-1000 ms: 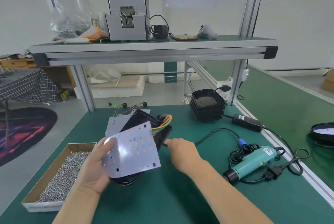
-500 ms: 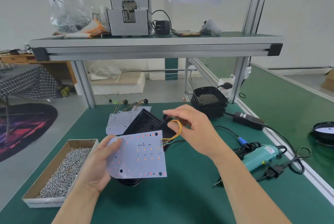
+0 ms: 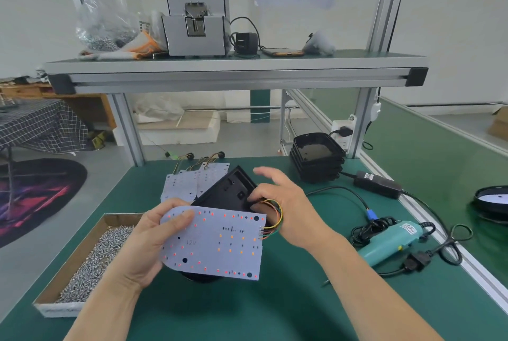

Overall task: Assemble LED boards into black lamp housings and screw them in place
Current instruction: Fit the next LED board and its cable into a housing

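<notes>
My left hand (image 3: 148, 244) grips a white LED board (image 3: 220, 241) by its left edge, LED side up, thumb on top. Coloured wires (image 3: 276, 219) loop from the board's right edge into a black lamp housing (image 3: 228, 189), which is tilted up just behind the board. My right hand (image 3: 286, 208) is at the housing's right edge. Its thumb presses inside the housing where the wires enter, and its fingers are stretched out above. Whatever lies under the board is mostly hidden.
Spare LED boards (image 3: 181, 184) lie behind the housing. A stack of black housings (image 3: 316, 159) stands at the back right. An open box of screws (image 3: 90, 252) is at the left, and a teal electric screwdriver (image 3: 390, 241) with cables and a power adapter (image 3: 376, 185) at the right.
My right hand rose from the table to the wires, then came down onto the housing's right edge. My left hand tilted the board flatter and brought it nearer.
</notes>
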`<action>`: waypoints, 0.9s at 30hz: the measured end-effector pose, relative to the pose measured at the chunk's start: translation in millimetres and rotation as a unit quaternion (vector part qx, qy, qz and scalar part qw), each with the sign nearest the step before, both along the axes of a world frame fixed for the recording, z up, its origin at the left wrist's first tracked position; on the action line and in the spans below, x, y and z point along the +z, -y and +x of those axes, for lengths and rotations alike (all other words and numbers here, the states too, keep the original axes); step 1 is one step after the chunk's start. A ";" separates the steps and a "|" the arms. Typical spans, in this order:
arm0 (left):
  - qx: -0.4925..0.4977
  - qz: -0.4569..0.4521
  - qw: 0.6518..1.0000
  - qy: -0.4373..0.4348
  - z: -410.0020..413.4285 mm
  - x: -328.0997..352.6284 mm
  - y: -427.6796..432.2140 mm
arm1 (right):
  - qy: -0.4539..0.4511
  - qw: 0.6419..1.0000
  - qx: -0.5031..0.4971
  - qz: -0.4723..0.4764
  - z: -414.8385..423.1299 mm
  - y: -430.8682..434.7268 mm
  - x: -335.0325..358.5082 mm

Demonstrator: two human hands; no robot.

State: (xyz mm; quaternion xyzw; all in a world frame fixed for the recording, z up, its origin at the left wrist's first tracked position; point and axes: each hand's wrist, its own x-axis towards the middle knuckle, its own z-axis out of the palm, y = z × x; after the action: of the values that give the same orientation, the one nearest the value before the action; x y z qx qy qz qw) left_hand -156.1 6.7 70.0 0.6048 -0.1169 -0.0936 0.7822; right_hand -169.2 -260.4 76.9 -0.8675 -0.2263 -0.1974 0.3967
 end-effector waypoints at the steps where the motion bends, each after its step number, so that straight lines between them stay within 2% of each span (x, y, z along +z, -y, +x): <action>1: -0.002 0.002 1.000 -0.002 -0.9 0.5 0.2 | 0.003 1.000 0.007 -0.010 0.1 0.0 0.4; 3: -0.007 0.005 1.000 -0.007 -3.1 0.1 0.4 | -0.018 1.000 -0.001 -0.011 -2.4 -1.7 1.4; 6: -0.013 0.011 1.000 -0.010 -7.6 0.0 -1.0 | -0.098 0.994 -0.015 0.051 -5.3 0.5 4.8; 10: -0.039 0.047 0.998 0.018 -13.7 9.2 2.3 | -0.118 0.987 -0.058 -0.088 1.7 2.3 7.5; 11: -0.047 0.066 0.996 0.028 -15.2 12.5 5.1 | -0.139 0.984 -0.070 -0.084 3.2 -0.1 7.0; 13: -0.060 0.088 0.994 0.036 -17.9 16.5 11.2 | -0.199 0.977 -0.083 -0.006 3.5 -5.4 7.5; 16: -0.061 0.088 0.994 0.037 -18.3 18.3 14.5 | -0.204 0.974 -0.037 0.096 -2.2 -7.6 8.7; 17: -0.060 0.096 0.993 0.040 -17.1 19.3 14.2 | -0.191 0.977 -0.029 0.089 -4.0 -6.7 9.3; 20: -0.065 0.100 0.992 0.036 -11.6 21.9 11.3 | -0.140 0.989 -0.051 -0.013 -5.9 -4.0 10.4; 22: -0.065 0.098 0.992 0.038 -8.7 23.1 7.2 | -0.152 0.987 -0.042 0.006 -7.4 0.0 9.1; 25: -0.054 0.084 0.994 0.038 -5.6 21.2 -0.4 | -0.235 0.967 0.029 0.099 -10.7 9.3 8.5; 27: -0.058 0.079 0.994 0.038 -4.8 18.0 -2.1 | -0.217 0.973 0.034 0.077 -10.0 13.0 9.1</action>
State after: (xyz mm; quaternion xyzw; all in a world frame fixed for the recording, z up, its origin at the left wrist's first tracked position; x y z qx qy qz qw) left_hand -160.9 8.8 88.0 0.6598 -0.1738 -0.1248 0.7204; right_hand -179.3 -273.3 86.0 -0.8481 -0.1488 -0.0077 0.5084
